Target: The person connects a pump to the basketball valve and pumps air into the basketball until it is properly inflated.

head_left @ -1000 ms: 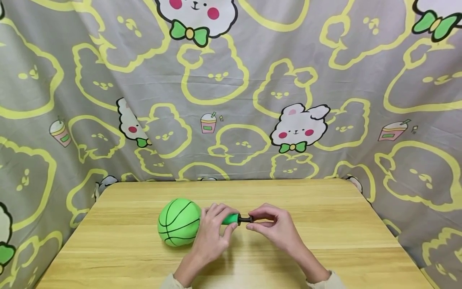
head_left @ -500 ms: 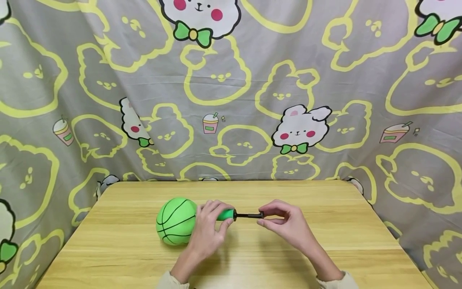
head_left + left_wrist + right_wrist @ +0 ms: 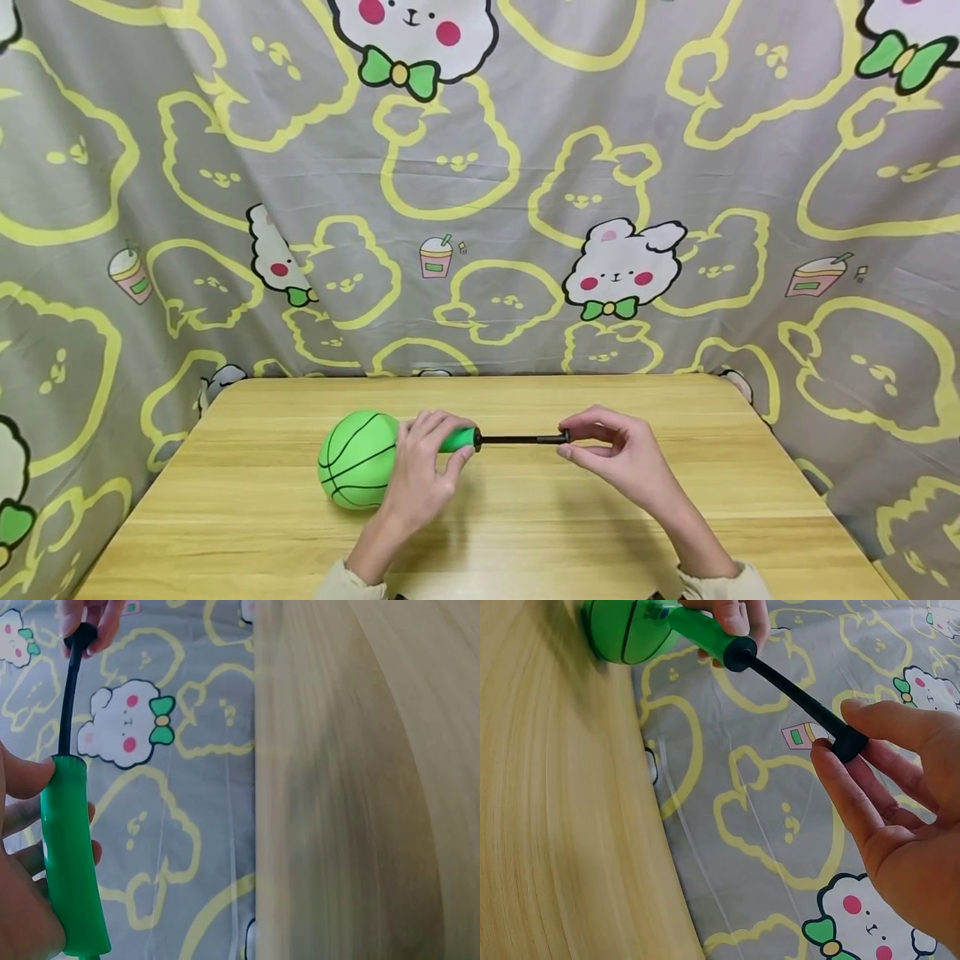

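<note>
A green ball with black basketball lines (image 3: 356, 458) sits on the left part of the table. Beside it, my left hand (image 3: 422, 475) grips the green barrel of a small hand pump (image 3: 71, 855), its fingers wrapped round it. The pump's far end points at the ball, and in the right wrist view it meets the ball's side. From the other end a thin black rod (image 3: 791, 690) extends a long way out. My right hand (image 3: 622, 450) pinches the black knob (image 3: 847, 744) at the rod's tip between thumb and fingertips.
The wooden table (image 3: 600, 533) spans the lower part of the head view. Behind it and at both sides hangs a grey curtain (image 3: 480, 192) printed with yellow outlines and white cartoon animals.
My right hand has moved right and slightly away from me, drawing the black rod much further out of the pump. My left hand and the ball have shifted a little to the left.
</note>
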